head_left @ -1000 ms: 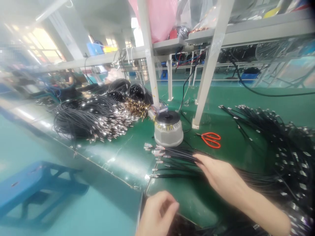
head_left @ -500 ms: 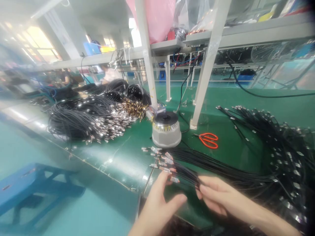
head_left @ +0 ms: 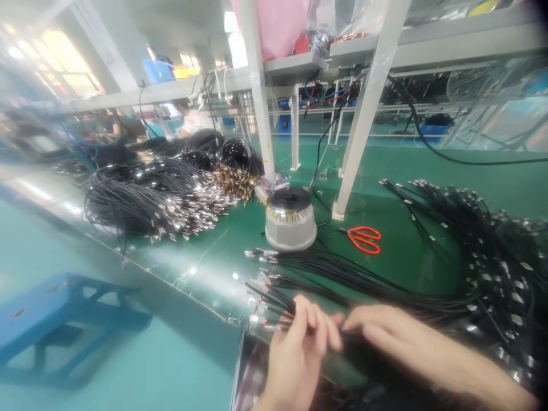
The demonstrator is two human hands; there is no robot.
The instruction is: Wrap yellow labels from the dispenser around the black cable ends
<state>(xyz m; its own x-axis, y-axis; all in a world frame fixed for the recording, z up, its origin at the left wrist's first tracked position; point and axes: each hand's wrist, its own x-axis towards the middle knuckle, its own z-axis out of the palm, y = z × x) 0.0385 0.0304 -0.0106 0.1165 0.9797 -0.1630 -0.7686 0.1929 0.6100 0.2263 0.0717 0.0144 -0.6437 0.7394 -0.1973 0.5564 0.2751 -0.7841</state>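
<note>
My left hand (head_left: 299,348) is closed round a bunch of thin black cables (head_left: 274,297) near the table's front edge; their metal-tipped ends fan out to the left of my fingers. My right hand (head_left: 385,334) pinches the same bunch just to the right, its fingertips meeting the left hand. The cables run back to the right across the green table (head_left: 222,257) into a large heap of black cables (head_left: 492,257). A few more cable ends (head_left: 261,254) lie loose on the mat just beyond my hands.
A grey round device with a black top (head_left: 291,220) stands behind the cables, orange-handled scissors (head_left: 363,238) to its right. A big pile of coiled cables with metal plugs (head_left: 158,200) fills the left. White shelf posts (head_left: 359,114) rise behind. A blue stool (head_left: 55,325) stands on the floor.
My left hand rose from the table edge and closed on the cable bunch. My right hand drew the bunch toward me, and the ends now stick out left of my fingers.
</note>
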